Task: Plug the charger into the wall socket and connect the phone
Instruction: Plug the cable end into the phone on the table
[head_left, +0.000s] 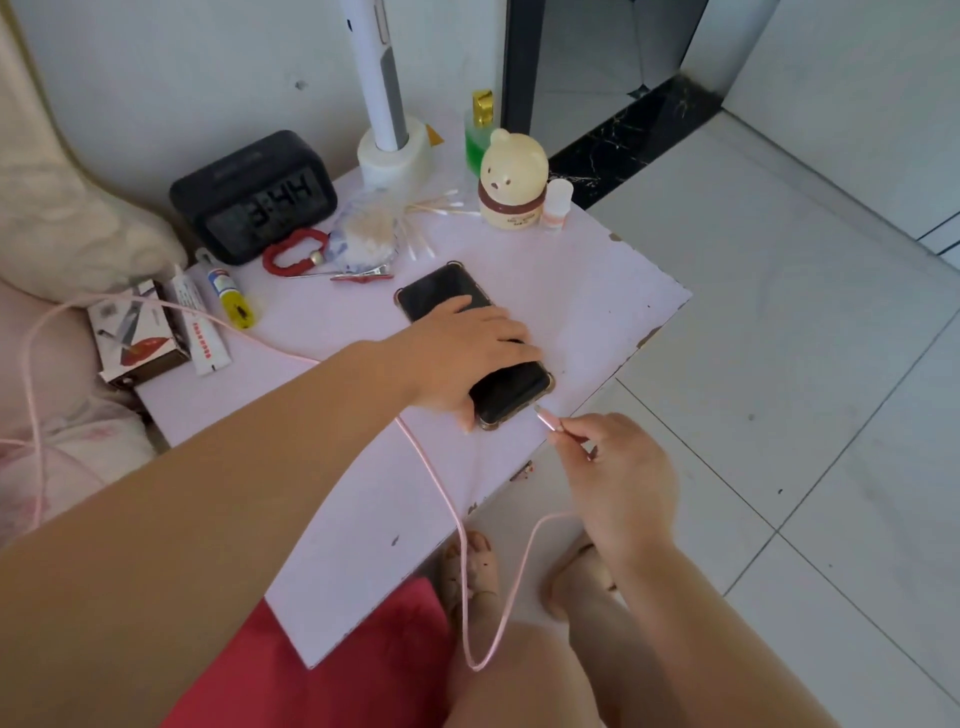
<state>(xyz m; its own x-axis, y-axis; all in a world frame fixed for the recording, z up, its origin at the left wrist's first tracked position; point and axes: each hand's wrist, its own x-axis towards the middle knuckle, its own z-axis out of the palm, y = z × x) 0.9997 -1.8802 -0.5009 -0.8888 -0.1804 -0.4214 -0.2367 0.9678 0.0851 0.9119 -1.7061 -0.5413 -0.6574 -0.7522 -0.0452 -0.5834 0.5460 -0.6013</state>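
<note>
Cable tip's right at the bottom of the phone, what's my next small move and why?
Probably slide the pink cable's metal connector straight into the black phone: the right hand pinches it at the phone's bottom edge, seemingly not seated, while the left hand holds the phone on the pale pink table.

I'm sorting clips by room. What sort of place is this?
Probably a bedroom: a small pink table stands beside a pillow, with an alarm clock on it. The phone and cable suggest bedside charging.
</note>
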